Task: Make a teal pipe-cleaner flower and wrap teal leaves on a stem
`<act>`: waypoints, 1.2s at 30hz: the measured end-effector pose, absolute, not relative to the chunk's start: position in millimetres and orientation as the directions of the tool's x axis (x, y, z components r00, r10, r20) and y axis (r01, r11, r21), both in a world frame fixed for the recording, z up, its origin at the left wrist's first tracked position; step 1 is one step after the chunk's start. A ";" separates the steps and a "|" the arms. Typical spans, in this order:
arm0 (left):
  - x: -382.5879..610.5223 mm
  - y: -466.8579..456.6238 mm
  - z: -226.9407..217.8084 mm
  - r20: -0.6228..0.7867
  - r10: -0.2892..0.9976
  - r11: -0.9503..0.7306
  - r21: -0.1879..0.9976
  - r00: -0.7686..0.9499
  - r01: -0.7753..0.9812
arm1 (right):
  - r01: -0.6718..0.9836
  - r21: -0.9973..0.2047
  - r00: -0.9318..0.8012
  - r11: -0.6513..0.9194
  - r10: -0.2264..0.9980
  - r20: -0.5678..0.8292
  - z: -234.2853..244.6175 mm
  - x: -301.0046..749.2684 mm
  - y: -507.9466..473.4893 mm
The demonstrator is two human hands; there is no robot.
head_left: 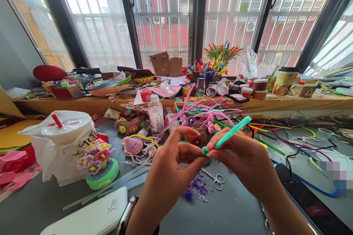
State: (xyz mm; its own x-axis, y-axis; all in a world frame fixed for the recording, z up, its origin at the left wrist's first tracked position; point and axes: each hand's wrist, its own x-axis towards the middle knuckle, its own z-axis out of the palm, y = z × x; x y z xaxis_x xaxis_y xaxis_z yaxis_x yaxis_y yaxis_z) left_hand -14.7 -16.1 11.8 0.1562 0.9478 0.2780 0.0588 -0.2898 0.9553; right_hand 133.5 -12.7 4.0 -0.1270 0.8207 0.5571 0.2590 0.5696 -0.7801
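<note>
Both hands meet over the middle of the grey table, working a mint-green pipe cleaner [233, 132]. My left hand [176, 161] pinches its small coiled end between thumb and fingertips. The straight length slants up to the right from my right hand [239, 158], whose thumb and fingers are closed on it close to the coil. Below the hands lie small scissors [217, 180] and a scatter of purple fuzz clippings [197, 189]. Left of them stands a green round base with crocheted-looking flowers [95, 156], beside a pink knitted figure [132, 145] and pearl beads.
A white power bank [91, 213] lies at front left, near clear glue sticks [124, 181]. A bagged drink cup [66, 128] stands behind. Many pipe cleaners [204, 112] spread across the back and right. A dark phone [311, 198] lies at the right. Jars and craft supplies crowd the sill.
</note>
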 end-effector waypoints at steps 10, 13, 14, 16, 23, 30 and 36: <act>-7.9 -18.0 7.6 0.457 0.886 -0.460 0.888 0.078 0.024 | 0.132 -0.825 0.163 0.550 0.809 0.565 -1.2 128.4 -11.7; -3.3 -16.7 2.5 0.624 0.781 -0.606 0.767 -0.026 0.212 | 0.058 -0.842 0.244 0.536 0.810 0.533 -0.6 125.9 -12.5; -2.5 -16.3 1.4 0.683 0.730 -0.649 0.705 -0.027 0.286 | 0.041 -0.840 0.268 0.541 0.804 0.531 -0.3 125.1 -12.9; -2.4 -16.0 0.6 0.770 0.638 -0.705 0.578 0.013 0.412 | 0.011 -0.832 0.287 0.555 0.795 0.535 0.1 124.1 -14.0; -4.9 -16.5 0.1 0.848 0.528 -0.754 0.447 0.039 0.481 | -0.022 -0.813 0.261 0.583 0.788 0.558 0.5 125.2 -16.5; -0.7 -17.0 -3.1 0.859 0.510 -0.774 0.476 -0.033 0.418 | -0.022 -0.794 0.251 0.607 0.773 0.583 -0.1 122.8 -19.5; -2.3 -20.4 -3.7 0.865 0.503 -0.782 0.459 -0.008 0.421 | 0.007 -0.791 0.278 0.612 0.759 0.589 -0.6 120.0 -23.6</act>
State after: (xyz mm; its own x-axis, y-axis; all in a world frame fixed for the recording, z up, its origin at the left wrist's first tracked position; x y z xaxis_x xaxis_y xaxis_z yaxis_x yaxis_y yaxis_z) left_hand -2.3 -20.4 -3.7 -0.0084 0.5025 0.8645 0.4213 -0.7823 0.4588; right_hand 120.0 -23.6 -0.6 0.2779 0.7589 0.5889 0.0068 0.6115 -0.7912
